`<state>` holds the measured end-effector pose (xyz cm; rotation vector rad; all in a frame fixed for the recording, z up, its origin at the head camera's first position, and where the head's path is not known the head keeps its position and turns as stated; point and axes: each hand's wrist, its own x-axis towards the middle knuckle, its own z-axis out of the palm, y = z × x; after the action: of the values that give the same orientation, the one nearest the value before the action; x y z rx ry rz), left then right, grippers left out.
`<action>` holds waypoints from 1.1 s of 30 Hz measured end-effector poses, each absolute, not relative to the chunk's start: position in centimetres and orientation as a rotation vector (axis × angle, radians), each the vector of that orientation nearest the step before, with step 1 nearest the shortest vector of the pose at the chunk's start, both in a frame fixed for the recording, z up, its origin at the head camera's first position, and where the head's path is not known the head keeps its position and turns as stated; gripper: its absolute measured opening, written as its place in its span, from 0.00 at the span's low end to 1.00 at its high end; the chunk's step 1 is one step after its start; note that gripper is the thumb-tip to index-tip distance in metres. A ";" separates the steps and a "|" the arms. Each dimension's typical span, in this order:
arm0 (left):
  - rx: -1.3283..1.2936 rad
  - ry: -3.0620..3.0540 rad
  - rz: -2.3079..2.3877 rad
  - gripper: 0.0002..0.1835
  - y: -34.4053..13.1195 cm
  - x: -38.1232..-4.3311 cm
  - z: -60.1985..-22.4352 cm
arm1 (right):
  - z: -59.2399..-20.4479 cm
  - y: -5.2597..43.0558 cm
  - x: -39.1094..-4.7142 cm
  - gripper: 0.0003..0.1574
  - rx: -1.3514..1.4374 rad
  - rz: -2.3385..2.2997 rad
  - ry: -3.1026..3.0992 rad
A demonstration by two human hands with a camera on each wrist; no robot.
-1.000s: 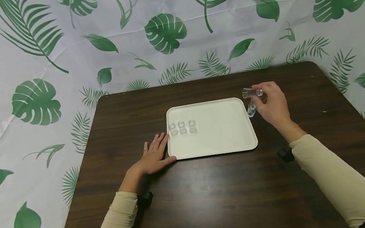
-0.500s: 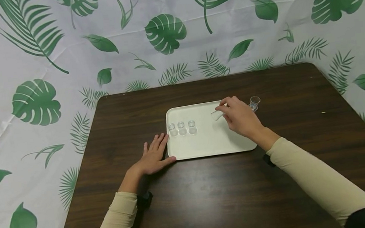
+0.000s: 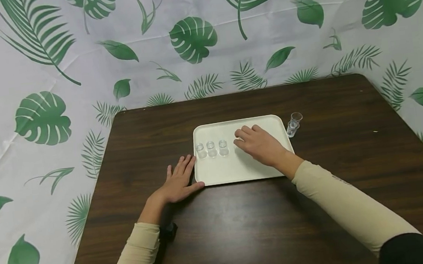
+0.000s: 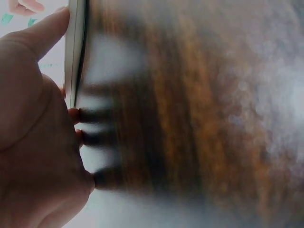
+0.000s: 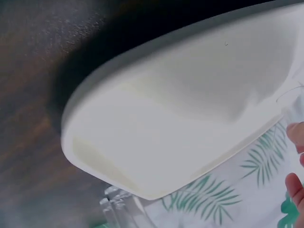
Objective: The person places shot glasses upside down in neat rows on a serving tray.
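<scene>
Over the middle of a white tray is my right hand, its fingers bent. It pinches a clear shot glass, which shows at the right edge of the right wrist view; the hand covers it in the head view. To its left, three clear shot glasses stand in a row on the tray: a left one, a middle one and a right one. My left hand lies at the tray's left end, fingers straight, thumb touching the front left corner.
Just beyond the tray's right edge, clear glasses stand close together on the dark wooden table. A leaf-print cloth hangs behind the table's back edge.
My right hand has carried the shot glass from beside the tray's right edge leftward over the tray, towards the row. My left hand has stayed at the tray's left end.
</scene>
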<state>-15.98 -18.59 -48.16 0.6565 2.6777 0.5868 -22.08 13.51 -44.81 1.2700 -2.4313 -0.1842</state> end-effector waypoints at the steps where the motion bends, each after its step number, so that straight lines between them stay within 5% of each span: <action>1: 0.656 2.680 0.582 0.49 -18.6 -16.0 -48.2 | -44.8 13.4 -22.1 0.15 1.278 -0.216 -2.417; 9: 0.683 2.696 0.582 0.50 -18.6 -16.2 -48.4 | -45.1 12.7 -22.1 0.04 1.302 -0.399 -2.386; 33: 0.674 2.691 0.597 0.50 -18.7 -16.1 -48.5 | -45.8 12.2 -21.6 0.08 1.271 -0.241 -2.453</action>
<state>-16.11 -18.66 -48.52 0.6739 2.6912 0.5970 -21.59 12.25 -45.84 1.2710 -2.4529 -0.2407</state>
